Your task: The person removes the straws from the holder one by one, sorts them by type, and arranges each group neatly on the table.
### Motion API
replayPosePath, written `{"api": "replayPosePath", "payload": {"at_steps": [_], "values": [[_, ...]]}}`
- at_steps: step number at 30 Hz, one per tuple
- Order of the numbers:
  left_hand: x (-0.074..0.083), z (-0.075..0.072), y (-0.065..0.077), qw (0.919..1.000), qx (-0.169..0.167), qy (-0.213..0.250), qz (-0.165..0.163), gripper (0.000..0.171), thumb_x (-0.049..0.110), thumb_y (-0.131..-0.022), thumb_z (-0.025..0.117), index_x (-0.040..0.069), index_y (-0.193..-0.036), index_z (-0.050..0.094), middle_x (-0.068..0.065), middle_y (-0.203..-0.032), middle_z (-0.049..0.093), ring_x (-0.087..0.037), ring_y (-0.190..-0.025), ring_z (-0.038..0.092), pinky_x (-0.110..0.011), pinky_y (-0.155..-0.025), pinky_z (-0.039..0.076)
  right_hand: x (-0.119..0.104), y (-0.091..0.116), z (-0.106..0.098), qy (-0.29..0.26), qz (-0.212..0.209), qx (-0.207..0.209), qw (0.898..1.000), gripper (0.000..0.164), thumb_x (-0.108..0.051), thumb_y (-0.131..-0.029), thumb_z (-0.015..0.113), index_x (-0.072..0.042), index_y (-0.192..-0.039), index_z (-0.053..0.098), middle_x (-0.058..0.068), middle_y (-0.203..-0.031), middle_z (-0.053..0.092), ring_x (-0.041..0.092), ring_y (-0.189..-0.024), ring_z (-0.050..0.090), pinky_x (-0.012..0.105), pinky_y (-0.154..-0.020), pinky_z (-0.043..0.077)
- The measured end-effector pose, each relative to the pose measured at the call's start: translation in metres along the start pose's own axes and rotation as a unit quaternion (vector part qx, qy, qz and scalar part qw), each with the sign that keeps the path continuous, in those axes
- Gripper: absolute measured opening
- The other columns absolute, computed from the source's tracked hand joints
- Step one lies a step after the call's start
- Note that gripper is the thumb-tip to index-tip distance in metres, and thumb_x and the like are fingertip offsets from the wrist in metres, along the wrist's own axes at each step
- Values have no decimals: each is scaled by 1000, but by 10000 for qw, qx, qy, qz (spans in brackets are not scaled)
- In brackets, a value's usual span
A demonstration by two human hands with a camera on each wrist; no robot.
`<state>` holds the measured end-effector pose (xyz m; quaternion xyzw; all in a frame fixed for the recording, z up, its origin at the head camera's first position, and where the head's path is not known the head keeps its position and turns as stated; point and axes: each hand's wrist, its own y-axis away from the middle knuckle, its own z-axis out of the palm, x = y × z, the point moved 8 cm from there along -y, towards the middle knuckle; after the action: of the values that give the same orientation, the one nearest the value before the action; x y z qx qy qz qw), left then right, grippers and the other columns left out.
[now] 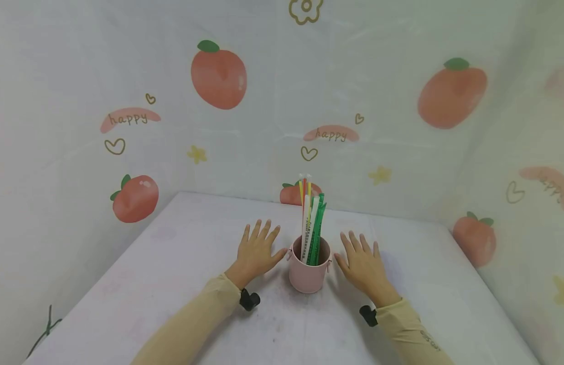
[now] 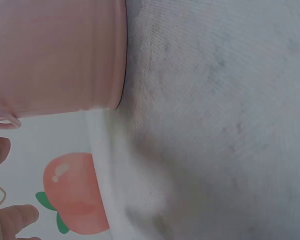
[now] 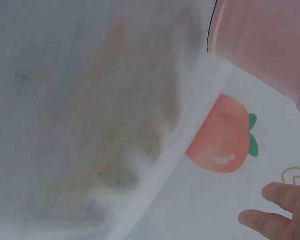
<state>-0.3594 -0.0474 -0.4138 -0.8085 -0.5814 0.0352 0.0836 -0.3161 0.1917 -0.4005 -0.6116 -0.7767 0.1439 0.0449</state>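
A pink bucket [image 1: 307, 278] with small side handles stands upright on the table, also seen as a pink wall [image 2: 55, 55] in the left wrist view. Several thin wrapped sticks [image 1: 315, 228], white and green with yellow and red ones behind, lean inside it; their exact kind is hard to tell. My left hand [image 1: 258, 252] is spread out at the bucket's left, its thumb close to the left handle. On the other side my right hand [image 1: 365, 263] has its fingers extended, thumb near the right handle. Neither hand holds anything.
The table [image 1: 181, 233] has a pale cloth cover. Behind and beside it hangs a white curtain [image 1: 263, 147] printed with red fruit and "happy" lettering. Black wrist cameras [image 1: 250, 300] sit under both wrists. A dark green tie [image 1: 48, 327] lies at the left table edge.
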Motion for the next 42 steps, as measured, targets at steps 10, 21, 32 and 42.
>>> {"api": "replayPosePath", "payload": {"at_steps": [10, 21, 32, 42], "values": [[1, -1, 1, 9996, -176, 225, -39, 68, 62, -95, 42, 20, -148, 41, -10, -154, 36, -33, -145, 27, -55, -119, 15, 0, 2, 5, -225, 17, -310, 9993, 60, -40, -100, 47, -5, -148, 37, 23, -151, 36, 48, -137, 32, 70, -109, 22], [-4, 3, 1, 9932, -587, 912, -422, 42, 43, -93, 57, 19, -127, 63, -4, -123, 67, -27, -107, 66, -45, -78, 56, 1, 4, 16, -345, 129, -996, 9943, 45, -31, -97, 56, -5, -134, 54, 21, -132, 58, 39, -117, 58, 55, -95, 48], [-7, 3, 2, 9872, -665, 1395, -403, 36, 39, -94, 58, 18, -123, 65, -5, -111, 71, -22, -93, 68, -40, -66, 55, 0, 4, 20, -612, 87, -643, 9960, 27, -24, -94, 60, -14, -119, 65, 5, -103, 73, 23, -90, 68, 38, -62, 54], [-7, -4, 0, 9805, -643, 1802, -453, 33, 35, -94, 59, 16, -120, 66, -5, -107, 71, -22, -91, 68, -40, -70, 55, 4, 2, 25, -1216, 285, -944, 9877, 26, -20, -95, 59, -10, -117, 66, 4, -97, 73, 22, -87, 68, 39, -70, 56]]}}
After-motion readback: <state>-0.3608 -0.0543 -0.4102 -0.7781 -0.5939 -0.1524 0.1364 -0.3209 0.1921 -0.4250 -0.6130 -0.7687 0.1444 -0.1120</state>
